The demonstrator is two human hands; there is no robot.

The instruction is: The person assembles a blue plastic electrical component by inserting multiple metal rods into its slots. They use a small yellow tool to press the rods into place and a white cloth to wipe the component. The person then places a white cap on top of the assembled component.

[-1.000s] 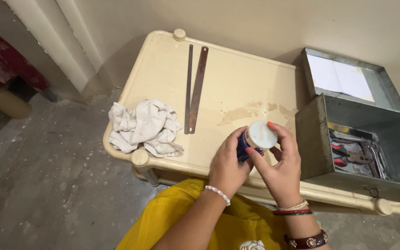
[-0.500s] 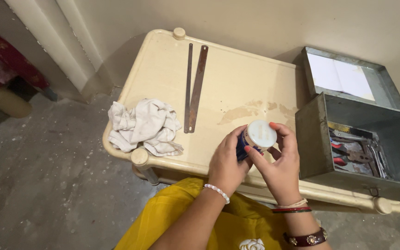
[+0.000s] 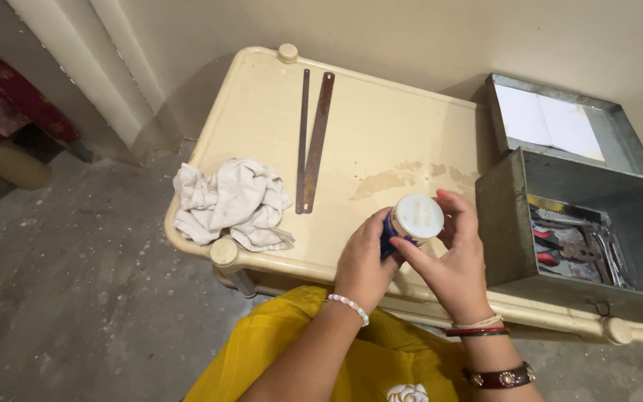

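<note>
Head view: left hand (image 3: pixel 362 260) gripping small blue jar (image 3: pixel 394 231) by body, right hand (image 3: pixel 452 257) fingers (image 3: pixel 457 212) closing round its white lid (image 3: pixel 417 217), over desk (image 3: pixel 381 141) front edge, left of metal toolbox (image 3: pixel 504 223). Jar likely light, rigid, smooth; hold body firmly, lid rim.

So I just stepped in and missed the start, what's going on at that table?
A person in yellow holds a small blue jar with a white lid over the near edge of a cream table. The left hand grips the jar's body; the right hand has its fingers around the lid. On the table lie a crumpled white cloth and two rusty metal strips. An open grey metal toolbox with tools inside sits at the right.
</note>
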